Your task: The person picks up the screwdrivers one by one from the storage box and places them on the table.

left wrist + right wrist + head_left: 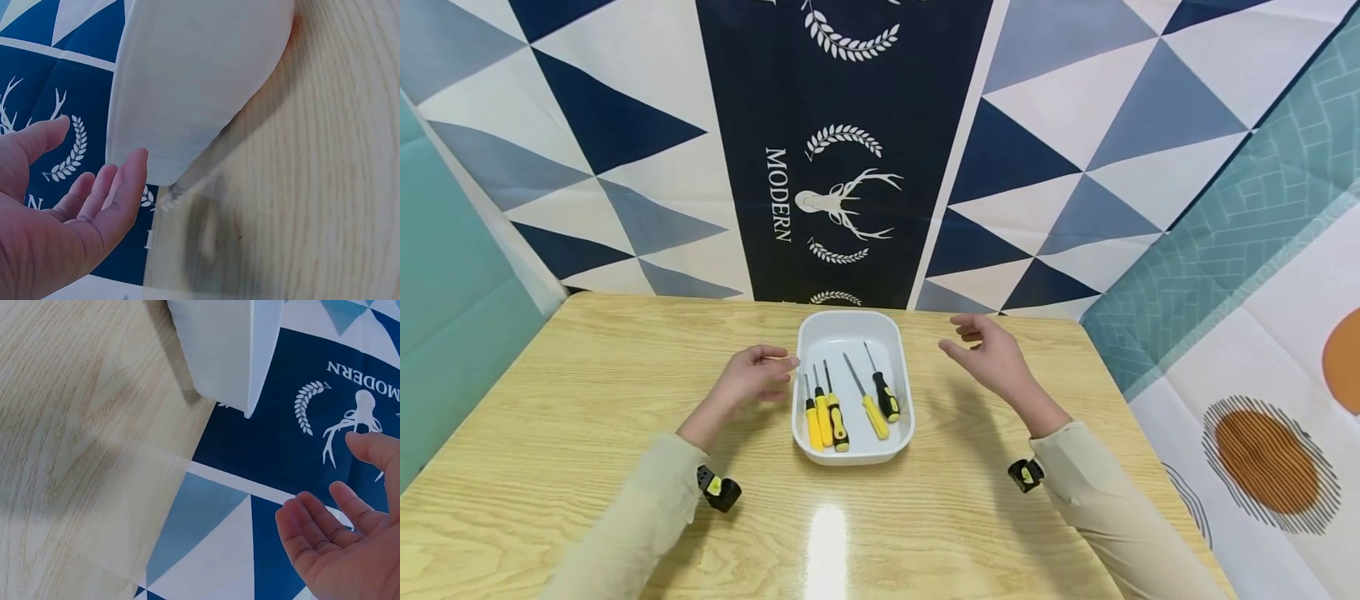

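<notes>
Fingers of the left hand (747, 383), loosely parted and gripping nothing, lie just beside the left rim of the white tray (852, 455); whether they touch it, I cannot tell. The tray rests on the wooden table (587, 508) between the hands, and a bump from the left alone could skew it and set its loose contents rolling. The right hand (992, 357), fingers relaxed and apart with nothing in them, stands clear of the right wall, so it would probably not steady such a slip. The tray looks deep and round-cornered. Inside, from the left, lie two yellow-handled screwdrivers (823, 423), a black-and-yellow screwdriver (838, 428) close beside them, then, across a gap, a plain yellow screwdriver (875, 417) and a mostly black screwdriver (887, 398), all shafts pointing toward the far end.
</notes>
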A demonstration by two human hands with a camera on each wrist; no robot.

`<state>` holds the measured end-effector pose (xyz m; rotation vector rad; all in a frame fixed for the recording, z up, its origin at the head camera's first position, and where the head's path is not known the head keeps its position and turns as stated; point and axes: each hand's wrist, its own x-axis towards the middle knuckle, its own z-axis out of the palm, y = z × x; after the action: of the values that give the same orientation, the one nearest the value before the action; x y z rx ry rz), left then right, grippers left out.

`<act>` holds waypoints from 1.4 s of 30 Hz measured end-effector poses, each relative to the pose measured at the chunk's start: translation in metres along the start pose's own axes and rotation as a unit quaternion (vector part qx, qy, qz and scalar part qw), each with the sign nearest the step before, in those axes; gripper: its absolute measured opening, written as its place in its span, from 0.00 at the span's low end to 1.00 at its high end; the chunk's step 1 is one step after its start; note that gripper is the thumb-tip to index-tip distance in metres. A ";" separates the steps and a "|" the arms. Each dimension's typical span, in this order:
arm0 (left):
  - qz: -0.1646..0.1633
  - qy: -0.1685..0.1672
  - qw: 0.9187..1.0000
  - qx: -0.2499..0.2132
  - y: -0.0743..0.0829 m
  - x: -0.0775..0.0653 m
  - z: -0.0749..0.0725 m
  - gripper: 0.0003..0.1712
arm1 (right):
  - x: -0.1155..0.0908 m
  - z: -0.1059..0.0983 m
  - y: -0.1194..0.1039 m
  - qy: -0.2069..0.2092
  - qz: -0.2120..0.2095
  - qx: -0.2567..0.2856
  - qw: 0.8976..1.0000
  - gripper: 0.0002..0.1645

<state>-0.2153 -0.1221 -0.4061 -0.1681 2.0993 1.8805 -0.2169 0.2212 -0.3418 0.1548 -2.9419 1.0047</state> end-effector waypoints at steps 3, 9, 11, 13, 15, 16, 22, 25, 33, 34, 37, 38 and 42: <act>-0.005 -0.008 1.000 -0.017 -0.002 0.000 0.003 0.33 | 0.000 0.000 0.001 -0.004 0.002 0.012 1.000 0.31; -0.012 -0.013 1.000 -0.024 -0.005 0.002 0.006 0.32 | 0.000 0.000 0.001 -0.011 0.001 0.031 0.999 0.30; -0.015 -0.011 1.000 -0.017 -0.006 0.002 0.007 0.32 | 0.000 0.000 0.000 -0.012 0.000 0.038 0.999 0.30; -0.019 -0.009 1.000 -0.009 -0.007 0.003 0.007 0.32 | 0.000 0.001 0.000 -0.011 -0.003 0.046 0.999 0.30; -0.022 -0.006 1.000 -0.004 -0.008 0.004 0.007 0.32 | 0.000 0.002 -0.001 -0.011 -0.005 0.057 0.998 0.29; -0.022 -0.005 1.000 -0.002 -0.009 0.004 0.008 0.32 | 0.000 0.002 -0.001 -0.011 -0.008 0.063 0.998 0.29; -0.025 -0.002 1.000 -0.001 -0.011 0.007 0.008 0.32 | 0.000 0.004 -0.003 -0.019 -0.024 0.110 0.993 0.28; -0.029 -0.001 1.000 -0.002 -0.012 0.008 0.009 0.32 | 0.000 0.005 -0.004 -0.027 -0.029 0.130 0.991 0.27; -0.031 0.003 0.999 0.003 -0.014 0.010 0.010 0.30 | 0.000 0.010 -0.003 -0.042 -0.031 0.184 0.982 0.26; -0.032 0.004 0.999 0.004 -0.014 0.010 0.010 0.30 | 0.000 0.010 -0.003 -0.044 -0.031 0.193 0.980 0.26; -0.036 0.008 0.999 0.003 -0.014 0.011 0.011 0.29 | 0.001 0.012 -0.004 -0.048 -0.034 0.215 0.975 0.25; -0.038 0.009 0.999 0.004 -0.014 0.011 0.011 0.29 | 0.001 0.013 -0.004 -0.050 -0.035 0.222 0.973 0.25; -0.038 0.009 0.999 0.004 -0.013 0.012 0.011 0.29 | 0.001 0.016 -0.005 -0.056 -0.042 0.238 0.969 0.24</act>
<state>-0.2214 -0.1116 -0.4234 -0.2600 2.0827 1.8335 -0.2175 0.2074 -0.3513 0.3541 -2.6957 1.7185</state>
